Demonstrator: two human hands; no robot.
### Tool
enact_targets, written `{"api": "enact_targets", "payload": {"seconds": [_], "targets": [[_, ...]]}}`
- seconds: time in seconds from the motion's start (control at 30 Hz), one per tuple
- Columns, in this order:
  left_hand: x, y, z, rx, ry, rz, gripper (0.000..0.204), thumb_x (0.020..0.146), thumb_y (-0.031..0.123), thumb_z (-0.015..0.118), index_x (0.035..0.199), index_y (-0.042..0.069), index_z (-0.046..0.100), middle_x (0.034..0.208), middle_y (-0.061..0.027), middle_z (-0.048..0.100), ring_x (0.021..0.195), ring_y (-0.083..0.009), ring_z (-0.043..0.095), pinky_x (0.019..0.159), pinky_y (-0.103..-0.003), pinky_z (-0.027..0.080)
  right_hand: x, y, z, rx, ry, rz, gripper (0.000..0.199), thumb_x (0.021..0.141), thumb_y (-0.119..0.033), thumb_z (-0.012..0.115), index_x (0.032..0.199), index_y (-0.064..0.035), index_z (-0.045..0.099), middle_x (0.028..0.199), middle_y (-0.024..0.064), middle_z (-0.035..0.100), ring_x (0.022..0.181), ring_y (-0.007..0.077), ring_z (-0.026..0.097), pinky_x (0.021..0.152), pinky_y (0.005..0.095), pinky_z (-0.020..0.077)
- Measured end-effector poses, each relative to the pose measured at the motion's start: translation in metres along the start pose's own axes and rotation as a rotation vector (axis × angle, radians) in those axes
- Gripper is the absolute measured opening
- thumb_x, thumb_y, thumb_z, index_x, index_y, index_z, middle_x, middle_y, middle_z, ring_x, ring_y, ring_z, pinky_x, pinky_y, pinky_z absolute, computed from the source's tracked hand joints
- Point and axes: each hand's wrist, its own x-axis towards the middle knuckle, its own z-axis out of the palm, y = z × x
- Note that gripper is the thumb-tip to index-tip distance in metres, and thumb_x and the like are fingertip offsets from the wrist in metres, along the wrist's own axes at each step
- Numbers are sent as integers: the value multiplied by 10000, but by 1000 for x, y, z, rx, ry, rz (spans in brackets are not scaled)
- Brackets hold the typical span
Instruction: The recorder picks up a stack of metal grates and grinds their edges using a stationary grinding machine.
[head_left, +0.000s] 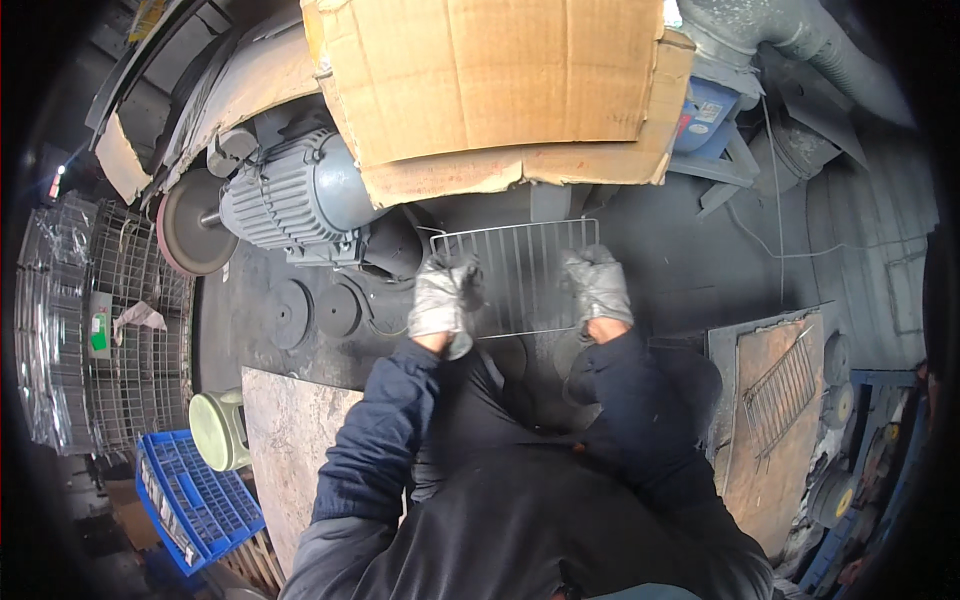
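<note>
We grip the rectangular silver wire rack (520,277) between our left hand (445,295) and right hand (597,285) (both gloved, closed on its side edges), long axis running hand to hand.

I am looking down on a dark, grimy workshop floor (700,270). A grey motor (295,195) with a polishing wheel (190,235) is sitting under a worn cardboard sheet (500,80). Wire racks (90,320) are stacking up at left, near 1 blue crate (195,500).
</note>
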Motion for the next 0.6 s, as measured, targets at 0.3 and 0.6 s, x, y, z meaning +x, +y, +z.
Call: {"api": "enact_targets", "payload": {"seconds": [0.3, 0.6], "targets": [[8, 1, 60, -103, -153, -51, 214, 909, 223, 770, 881, 49, 647, 704, -42, 644, 519, -140, 548, 479, -305, 437, -8, -33, -58, -34, 149, -92, 211, 881, -215, 771, 953, -61, 646, 762, 29, 630, 656, 151, 615, 612, 316, 519], [0, -8, -16, -285, -47, -158, 193, 909, 175, 744, 957, 31, 624, 755, -77, 677, 611, -159, 645, 521, -319, 529, 2, 4, 13, 69, -30, -1, 178, 862, -111, 777, 951, -26, 648, 705, 14, 640, 577, 107, 565, 538, 268, 449]]}}
